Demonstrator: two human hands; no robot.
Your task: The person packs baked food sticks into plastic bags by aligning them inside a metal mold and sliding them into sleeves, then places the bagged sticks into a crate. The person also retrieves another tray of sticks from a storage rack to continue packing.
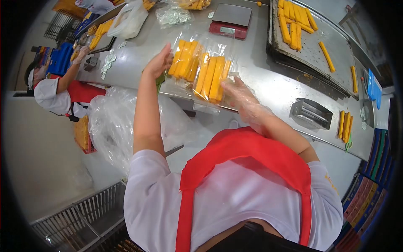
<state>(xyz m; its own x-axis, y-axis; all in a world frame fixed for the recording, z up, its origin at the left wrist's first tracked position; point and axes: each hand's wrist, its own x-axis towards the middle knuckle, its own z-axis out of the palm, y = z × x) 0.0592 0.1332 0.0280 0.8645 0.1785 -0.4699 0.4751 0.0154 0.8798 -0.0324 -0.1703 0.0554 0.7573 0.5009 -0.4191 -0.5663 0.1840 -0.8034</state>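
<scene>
Two clear bags of yellow sticks lie side by side at the front edge of the steel table. My left hand (158, 62), bare, is at the left side of the left bag (184, 60), fingers extended and apart. My right hand (241, 92), in a clear plastic glove, touches the right side of the right bag (211, 79); its fingertips are bent against the plastic, and whether they grip it is unclear. Several sticks stand in each bag, and the clear film reaches beyond their far ends.
A red scale (228, 30) stands behind the bags. On the right are a large tray (331, 82) with yellow sticks, a metal holder (311, 113) and green scissors (349, 145). Small packets (108, 64) lie left. A co-worker (53, 94) works at far left.
</scene>
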